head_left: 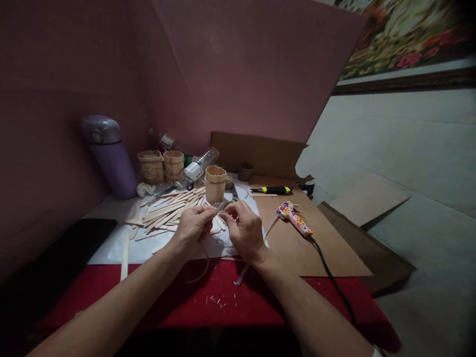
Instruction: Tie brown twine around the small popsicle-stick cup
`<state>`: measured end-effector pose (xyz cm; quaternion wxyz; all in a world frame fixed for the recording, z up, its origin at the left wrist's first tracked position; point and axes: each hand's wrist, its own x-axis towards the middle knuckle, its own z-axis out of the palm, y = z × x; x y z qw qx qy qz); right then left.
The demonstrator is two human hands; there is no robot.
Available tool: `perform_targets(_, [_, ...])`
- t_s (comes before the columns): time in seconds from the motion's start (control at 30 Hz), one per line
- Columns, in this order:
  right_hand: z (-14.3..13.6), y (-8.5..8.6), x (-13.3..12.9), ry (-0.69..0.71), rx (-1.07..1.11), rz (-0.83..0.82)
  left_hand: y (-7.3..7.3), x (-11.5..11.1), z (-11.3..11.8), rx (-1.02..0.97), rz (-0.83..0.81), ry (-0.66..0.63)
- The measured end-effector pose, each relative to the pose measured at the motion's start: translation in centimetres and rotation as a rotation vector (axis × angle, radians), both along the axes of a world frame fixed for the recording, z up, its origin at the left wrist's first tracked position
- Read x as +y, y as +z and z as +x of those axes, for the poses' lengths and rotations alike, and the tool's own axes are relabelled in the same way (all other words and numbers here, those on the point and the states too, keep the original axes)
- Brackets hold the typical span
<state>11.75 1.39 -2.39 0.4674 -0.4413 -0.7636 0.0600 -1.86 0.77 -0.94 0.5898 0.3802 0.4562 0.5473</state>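
Over the front of the white sheet, my two hands meet with their fingertips pinched. My left hand (195, 225) is closed on a thin length of twine (205, 267), whose loose end curls down toward the red cloth. Close beside it, my right hand (245, 228) is closed too, pinching the twine near the left fingertips; a small yellowish thing by its fingers is too unclear to name. Just behind the hands stands a small cup made of wooden sticks (215, 184). A pile of flat craft sticks (169, 213) lies to the left.
A purple bottle (115, 163), two decorated stick cups (150, 167) and clear plastic bottles (203, 164) stand or lie behind. Cardboard (316, 253) on the right bears a yellow-black utility knife (273, 190) and a flowered glue gun (295, 218) with its cord. A dark flat object (85, 235) lies left.
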Motion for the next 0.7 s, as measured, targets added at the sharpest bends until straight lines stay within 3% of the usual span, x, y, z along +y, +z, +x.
perform_targets(0.2, [-0.13,-0.39,0.09,0.010,-0.097,0.037,-0.13,0.10,0.06,-0.004,0.018,0.012])
perform_targets(0.53, [-0.38,-0.69,0.06,0.086,-0.011,0.088,-0.30,0.22,0.20,0.036,0.033,0.039])
perform_targets(0.7, [-0.31,-0.67,-0.06,0.045,-0.050,0.085,-0.43,0.15,0.42,0.020,0.035,0.041])
